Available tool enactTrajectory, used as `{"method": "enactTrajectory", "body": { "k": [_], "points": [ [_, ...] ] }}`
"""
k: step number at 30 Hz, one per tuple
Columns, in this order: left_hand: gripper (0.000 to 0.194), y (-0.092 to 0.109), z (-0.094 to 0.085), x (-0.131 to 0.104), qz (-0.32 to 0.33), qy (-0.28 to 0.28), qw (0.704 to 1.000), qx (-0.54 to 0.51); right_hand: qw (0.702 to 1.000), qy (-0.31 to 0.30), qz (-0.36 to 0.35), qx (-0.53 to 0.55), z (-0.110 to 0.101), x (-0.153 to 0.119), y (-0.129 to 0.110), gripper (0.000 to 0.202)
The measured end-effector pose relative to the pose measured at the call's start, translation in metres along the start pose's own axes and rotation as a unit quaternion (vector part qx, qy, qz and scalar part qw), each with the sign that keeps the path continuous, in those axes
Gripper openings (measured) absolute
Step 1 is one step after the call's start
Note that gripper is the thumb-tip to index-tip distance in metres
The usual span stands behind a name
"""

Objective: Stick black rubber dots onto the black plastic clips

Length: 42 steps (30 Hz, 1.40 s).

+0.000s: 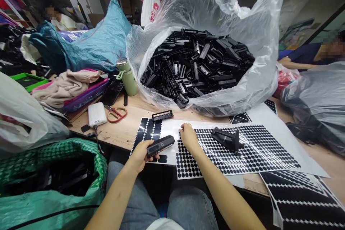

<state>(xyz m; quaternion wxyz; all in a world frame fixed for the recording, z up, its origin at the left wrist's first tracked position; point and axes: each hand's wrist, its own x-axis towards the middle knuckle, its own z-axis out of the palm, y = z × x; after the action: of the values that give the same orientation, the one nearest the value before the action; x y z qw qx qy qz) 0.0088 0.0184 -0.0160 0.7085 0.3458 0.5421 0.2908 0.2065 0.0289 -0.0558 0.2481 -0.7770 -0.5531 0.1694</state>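
Note:
My left hand [140,154] grips a black oblong plastic part [160,145] just above the table's front edge. My right hand [188,136] rests with its fingertips on a sheet of small black round stickers [258,151]; whether a sticker is pinched I cannot tell. A second sticker sheet [147,131], partly used, lies under my left hand. One black part [162,115] sits at that sheet's far edge. A black bracket-like piece [226,138] stands on the dotted sheet to the right of my right hand.
A large clear plastic bag [258,79] full of black parts fills the table's middle. Red scissors [116,113], a white power bank [97,114] and a green bottle [127,77] lie to the left. A green sack [54,158] stands by my left knee. People sit at far left and right.

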Motion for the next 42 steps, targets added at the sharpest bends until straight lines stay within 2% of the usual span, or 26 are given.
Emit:
{"method": "enactTrajectory", "body": {
  "k": [7,14,17,20,23,25,32,39,42],
  "points": [
    [0.021,0.01,-0.003,0.005,-0.021,-0.015,0.999,-0.037,0.998,-0.056,0.009,-0.03,0.006,0.014,0.002,0.016],
    [0.021,0.016,-0.006,0.006,-0.015,0.001,0.999,-0.045,0.998,-0.067,0.012,0.008,-0.003,0.017,0.002,0.011],
    [0.021,0.016,-0.008,0.005,-0.01,0.004,0.999,-0.053,0.997,-0.062,-0.003,0.041,-0.016,0.006,-0.01,0.013],
    [0.021,0.016,-0.005,0.005,-0.009,-0.001,0.998,-0.056,0.99,-0.067,-0.043,0.116,-0.03,-0.017,-0.032,0.017],
    [0.021,0.017,-0.001,0.004,-0.014,-0.003,0.998,-0.065,0.966,-0.08,-0.098,0.226,-0.034,-0.04,-0.055,0.014],
    [0.02,0.018,0.003,0.002,-0.009,-0.004,0.998,-0.069,0.956,-0.076,-0.106,0.261,-0.031,-0.049,-0.064,0.013],
    [0.02,0.015,0.006,-0.003,0.033,-0.03,0.997,-0.061,0.956,-0.05,-0.087,0.276,-0.025,-0.055,-0.065,0.015],
    [0.02,0.012,0.007,-0.008,0.055,-0.034,0.997,-0.052,0.957,-0.075,-0.091,0.264,-0.028,-0.061,-0.066,0.015],
    [0.021,0.011,0.005,-0.015,0.078,-0.017,0.996,-0.044,0.958,-0.044,-0.108,0.262,-0.022,-0.064,-0.069,0.013]
  ]
}}
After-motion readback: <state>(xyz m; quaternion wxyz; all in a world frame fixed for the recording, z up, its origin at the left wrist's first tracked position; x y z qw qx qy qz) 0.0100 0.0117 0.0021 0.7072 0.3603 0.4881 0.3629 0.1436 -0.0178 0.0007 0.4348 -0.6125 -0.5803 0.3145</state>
